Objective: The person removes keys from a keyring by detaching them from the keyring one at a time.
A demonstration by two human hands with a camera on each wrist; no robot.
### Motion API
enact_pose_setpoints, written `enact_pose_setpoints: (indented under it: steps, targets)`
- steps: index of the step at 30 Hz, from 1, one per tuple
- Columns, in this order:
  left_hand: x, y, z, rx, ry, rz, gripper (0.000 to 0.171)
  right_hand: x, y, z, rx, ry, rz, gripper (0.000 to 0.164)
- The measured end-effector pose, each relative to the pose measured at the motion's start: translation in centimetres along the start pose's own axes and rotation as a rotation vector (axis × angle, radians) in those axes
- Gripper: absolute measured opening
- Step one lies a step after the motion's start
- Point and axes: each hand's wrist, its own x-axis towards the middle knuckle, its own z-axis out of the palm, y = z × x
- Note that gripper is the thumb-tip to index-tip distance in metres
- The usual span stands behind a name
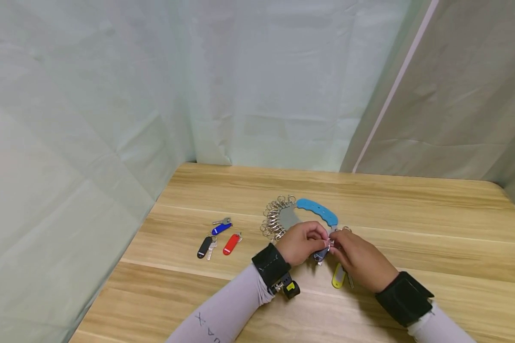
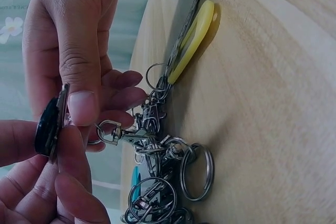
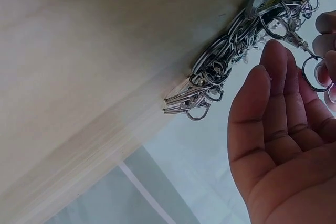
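Note:
My left hand (image 1: 299,244) pinches a dark key tag (image 2: 46,127) with a key (image 2: 64,103) flat against it. Facing it, my right hand (image 1: 362,261) pinches a metal ring (image 2: 108,131) that hangs from a snap hook (image 2: 137,136). The fingertips of both hands almost meet, hiding part of that ring. Under them lies a key holder with a blue handle (image 1: 317,209) and a grey plate (image 1: 288,217), its edge lined with several snap hooks and rings (image 1: 272,219). A yellow key tag (image 1: 338,276) with a key lies below my right hand.
Left on the wooden table (image 1: 176,295) lie a blue key tag (image 1: 221,229), a black key tag (image 1: 204,247) and a red key tag (image 1: 231,244), each with metal at one end. Pale fabric (image 1: 283,95) hangs behind the table and on its left side.

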Motion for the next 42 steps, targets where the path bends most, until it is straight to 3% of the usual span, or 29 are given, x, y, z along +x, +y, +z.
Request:
enact_pose_setpoints:
  steps: [15, 23, 42]
  targets:
    - [-0.04, -0.21, 0.05, -0.016, 0.008, -0.003, 0.005, -0.07, -0.18, 0.11, -0.02, 0.01, 0.003, 0.019]
    - [-0.03, -0.22, 0.14, -0.03, 0.005, -0.001, 0.006, 0.02, -0.31, -0.1, -0.015, 0.022, 0.022, 0.03]
    - [0.04, -0.29, 0.27, -0.054, 0.007, 0.014, 0.005, -0.12, -0.08, 0.24, -0.039, 0.002, 0.006, 0.018]
